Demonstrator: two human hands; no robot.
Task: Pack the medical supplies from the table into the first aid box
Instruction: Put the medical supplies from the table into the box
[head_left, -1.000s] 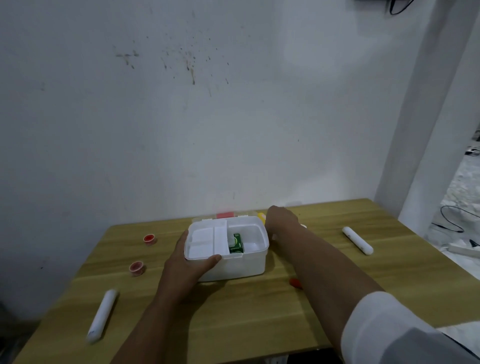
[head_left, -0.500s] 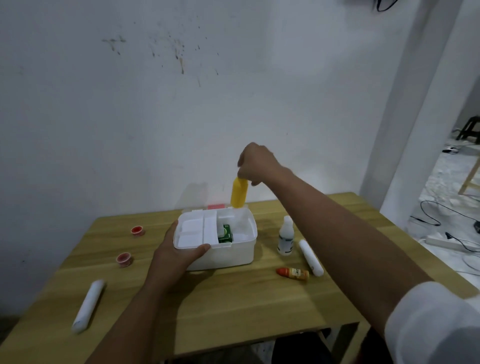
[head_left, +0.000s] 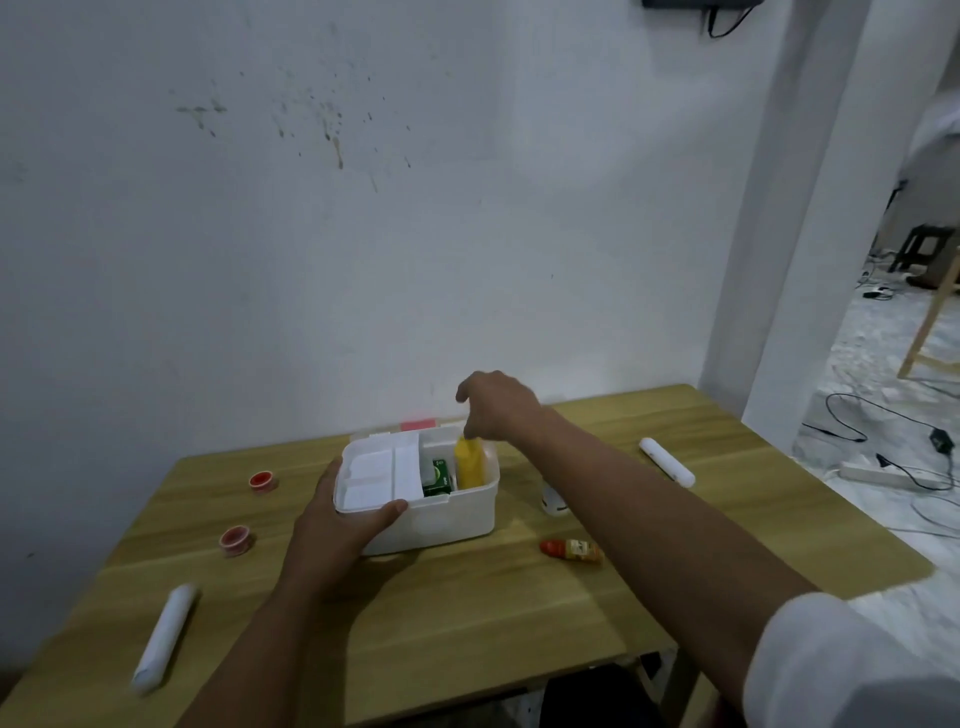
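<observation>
The white first aid box (head_left: 441, 517) stands open in the middle of the wooden table (head_left: 467, 613). My left hand (head_left: 343, 525) grips its front left corner, thumb on the rim. A white divider tray (head_left: 374, 475) fills the box's left half, with a green pack (head_left: 439, 479) beside it. A yellow bottle (head_left: 470, 467) stands upright in the right compartment, and my right hand (head_left: 498, 405) pinches its top from above. A white bottle (head_left: 552, 503) to the right of the box is mostly hidden behind my right forearm. A small orange-red bottle (head_left: 571, 550) lies nearby.
Two white rolls lie on the table, one at the far right (head_left: 667, 461) and one at the front left (head_left: 163, 634). Two small red pots (head_left: 262, 480) (head_left: 236, 539) sit to the left of the box. The wall is close behind it. Cables and a power strip (head_left: 872, 470) lie on the floor to the right.
My right hand picked the yellow bottle up from behind the box, lifted it high, and has lowered it into the right compartment. My left hand stayed on the box.
</observation>
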